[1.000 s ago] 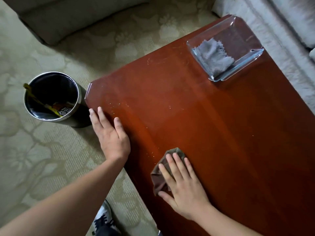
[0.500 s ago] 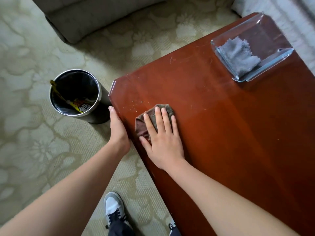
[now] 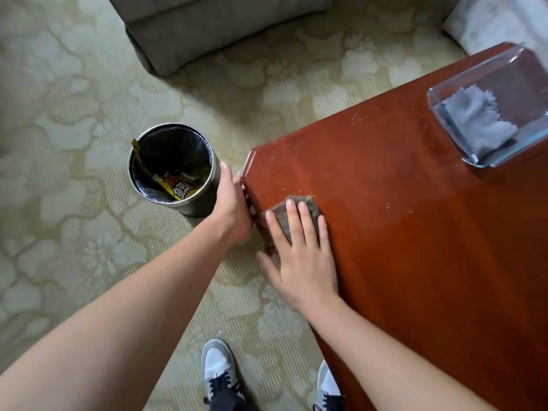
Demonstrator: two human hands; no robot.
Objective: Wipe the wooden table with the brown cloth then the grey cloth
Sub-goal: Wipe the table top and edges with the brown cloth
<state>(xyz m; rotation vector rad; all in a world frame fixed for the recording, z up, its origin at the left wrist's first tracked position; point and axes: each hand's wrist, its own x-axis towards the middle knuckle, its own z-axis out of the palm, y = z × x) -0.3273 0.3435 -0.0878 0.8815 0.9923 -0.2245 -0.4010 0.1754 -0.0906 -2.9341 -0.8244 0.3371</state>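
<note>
Red-brown wooden table, glossy, pale crumbs scattered near its clipped corner. Right hand flat, fingers straight and spread, pressing brown cloth at the table's edge. Left hand open, cupped against that edge. Grey cloth lies in glass tray, far corner. Lined metal bin on patterned carpet; grey sofa beyond.

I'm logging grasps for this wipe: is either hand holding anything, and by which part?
Nothing is gripped. The right hand presses flat on top of the brown cloth; the left hand rests against the edge of the wooden table near its corner.
</note>
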